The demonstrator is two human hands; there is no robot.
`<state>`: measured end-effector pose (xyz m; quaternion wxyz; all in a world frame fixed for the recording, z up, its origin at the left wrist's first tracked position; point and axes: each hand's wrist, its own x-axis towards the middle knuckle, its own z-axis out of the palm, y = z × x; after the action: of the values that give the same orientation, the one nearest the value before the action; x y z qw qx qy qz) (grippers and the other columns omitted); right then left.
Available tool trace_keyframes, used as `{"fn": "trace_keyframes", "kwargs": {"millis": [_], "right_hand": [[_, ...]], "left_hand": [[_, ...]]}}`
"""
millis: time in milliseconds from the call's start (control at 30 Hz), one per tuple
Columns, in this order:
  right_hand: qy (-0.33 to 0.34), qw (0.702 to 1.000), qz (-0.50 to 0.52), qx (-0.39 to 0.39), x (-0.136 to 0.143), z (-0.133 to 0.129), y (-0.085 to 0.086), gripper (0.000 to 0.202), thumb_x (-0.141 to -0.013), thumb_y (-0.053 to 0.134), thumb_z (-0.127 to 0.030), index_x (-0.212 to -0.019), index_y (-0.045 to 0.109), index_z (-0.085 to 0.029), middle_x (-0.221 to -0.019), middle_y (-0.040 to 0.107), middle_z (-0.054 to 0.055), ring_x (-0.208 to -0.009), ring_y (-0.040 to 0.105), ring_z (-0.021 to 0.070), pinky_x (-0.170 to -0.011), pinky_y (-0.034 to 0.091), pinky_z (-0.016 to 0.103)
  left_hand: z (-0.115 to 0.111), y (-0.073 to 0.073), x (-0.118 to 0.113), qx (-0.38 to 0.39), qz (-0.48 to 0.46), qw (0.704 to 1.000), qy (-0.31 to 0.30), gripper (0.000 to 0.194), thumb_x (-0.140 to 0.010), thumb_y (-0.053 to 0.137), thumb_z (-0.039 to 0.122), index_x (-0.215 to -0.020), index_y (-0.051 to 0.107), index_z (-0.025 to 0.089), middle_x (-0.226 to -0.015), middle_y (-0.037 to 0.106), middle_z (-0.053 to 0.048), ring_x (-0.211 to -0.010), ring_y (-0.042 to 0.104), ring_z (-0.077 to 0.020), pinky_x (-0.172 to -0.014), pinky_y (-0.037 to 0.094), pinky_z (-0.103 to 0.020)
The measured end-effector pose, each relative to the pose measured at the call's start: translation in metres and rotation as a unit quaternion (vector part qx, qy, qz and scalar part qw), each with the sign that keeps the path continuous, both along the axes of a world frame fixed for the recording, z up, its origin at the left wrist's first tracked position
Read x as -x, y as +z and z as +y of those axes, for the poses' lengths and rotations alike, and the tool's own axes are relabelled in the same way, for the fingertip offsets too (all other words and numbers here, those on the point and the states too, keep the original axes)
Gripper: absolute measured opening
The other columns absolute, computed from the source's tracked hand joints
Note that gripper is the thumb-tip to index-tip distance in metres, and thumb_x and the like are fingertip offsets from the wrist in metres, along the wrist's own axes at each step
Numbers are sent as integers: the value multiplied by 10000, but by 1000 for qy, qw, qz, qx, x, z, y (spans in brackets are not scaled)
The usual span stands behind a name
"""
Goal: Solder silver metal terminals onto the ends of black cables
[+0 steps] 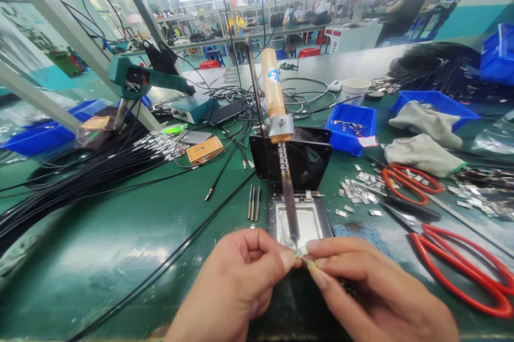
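My left hand (244, 272) is closed, thumb and forefinger pinching a tiny silvery metal piece (297, 252). From the other side my right hand (369, 283) closes its fingertips at the same spot; what exactly they grip is too small to make out. Just above the fingertips is the tip of a soldering iron (288, 197), which points down from a clamp on a stand. The iron has a wooden handle (271, 77). Under its tip lies a shallow metal tray (317, 219), and behind it stands a black fan (309, 154).
Red-handled scissors (461, 267) and a second red-handled pair (409, 184) lie at right, near loose metal parts (361, 188). Blue bins (349, 122), work gloves (425, 152) and a paper cup (355, 88) stand beyond. Black cables (100, 187) spread across the left.
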<state>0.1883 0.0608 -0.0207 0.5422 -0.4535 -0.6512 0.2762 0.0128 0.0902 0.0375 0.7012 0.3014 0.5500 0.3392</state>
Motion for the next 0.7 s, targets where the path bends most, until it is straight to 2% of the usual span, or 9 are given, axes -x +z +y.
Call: {"fn": "trace_keyframes", "kwargs": {"millis": [133, 300, 567, 700], "right_hand": [[-10, 1000, 16, -5, 1, 1, -1, 188, -870, 733, -104, -945, 716, -276, -1015, 788, -72, -884, 761, 59, -850, 563, 54], [8, 1000, -20, -9, -1, 1, -1, 217, -869, 742, -88, -973, 702, -274, -1029, 791, -55, -902, 772, 84, -848, 597, 100], [0, 999, -27, -20, -3, 2, 0, 186, -874, 743, -105, -956, 703, -267, -1022, 795, -36, -894, 779, 100, -830, 614, 121], [2, 999, -29, -20, -1, 3, 0, 202, -871, 742, -94, -966, 702, -268, -1021, 797, -38, -893, 779, 100, -823, 617, 118]], "left_hand": [[1, 1, 2, -6, -6, 1000, 1, 225, -816, 777, 241, -689, 602, 180, -492, 379, 120, -452, 174, -61, -444, 116, -251], [1, 1, 1, -8, -4, 1000, -1, 244, -801, 795, 262, -676, 604, 178, -486, 369, 123, -448, 167, -56, -438, 116, -243], [3, 4, -2, 7, 1, 1000, 14, 278, -704, 841, 295, -634, 597, 183, -457, 386, 119, -421, 184, -44, -426, 108, -248], [4, 4, -1, 7, -2, 1000, 19, 270, -703, 845, 281, -638, 603, 180, -459, 399, 117, -425, 191, -44, -428, 111, -245]]}}
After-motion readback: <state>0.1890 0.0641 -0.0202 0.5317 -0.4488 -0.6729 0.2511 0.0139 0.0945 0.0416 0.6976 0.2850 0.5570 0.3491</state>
